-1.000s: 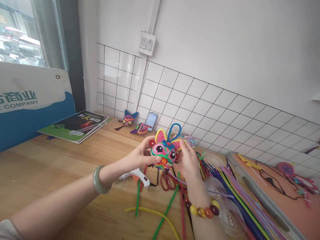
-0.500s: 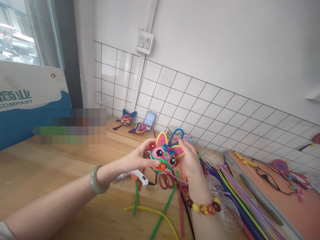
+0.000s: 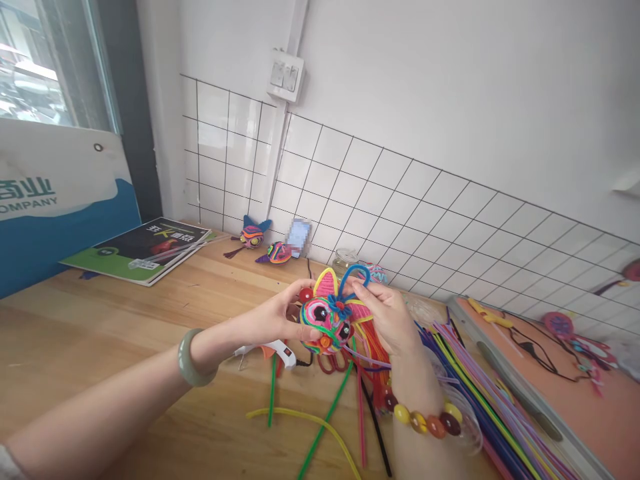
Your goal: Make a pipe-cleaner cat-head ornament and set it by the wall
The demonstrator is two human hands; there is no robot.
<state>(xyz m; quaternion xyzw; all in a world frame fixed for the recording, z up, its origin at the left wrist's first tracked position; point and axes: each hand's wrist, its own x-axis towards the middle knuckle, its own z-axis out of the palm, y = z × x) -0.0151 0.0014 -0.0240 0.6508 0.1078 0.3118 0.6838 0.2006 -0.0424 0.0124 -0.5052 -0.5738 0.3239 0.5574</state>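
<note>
My left hand (image 3: 285,313) is closed around the left side of a colourful pipe-cleaner animal head (image 3: 325,323), its thumb lying across the front. The head has black eyes, an orange nose, pink ears edged in yellow and a blue flower on its forehead. From the top rises a blue pipe-cleaner loop (image 3: 367,269). My right hand (image 3: 393,313) pinches this loop between thumb and fingers, beside the right ear. Red and orange tassel strands (image 3: 375,340) show behind the right hand. A white hot glue gun (image 3: 283,353) lies below the left wrist, next to partly hidden red scissors (image 3: 334,363).
Loose green, yellow, pink and black pipe cleaners lie in front; a thick bundle (image 3: 480,387) spreads at the right beside an orange board (image 3: 565,380). Along the wall stand two finished heads (image 3: 253,235), a phone (image 3: 299,237) and a jar (image 3: 345,261). Books (image 3: 145,250) lie at the left.
My right hand has shifted from the right ear to the blue loop and now grips it, slightly further right. The left hand keeps its hold on the head.
</note>
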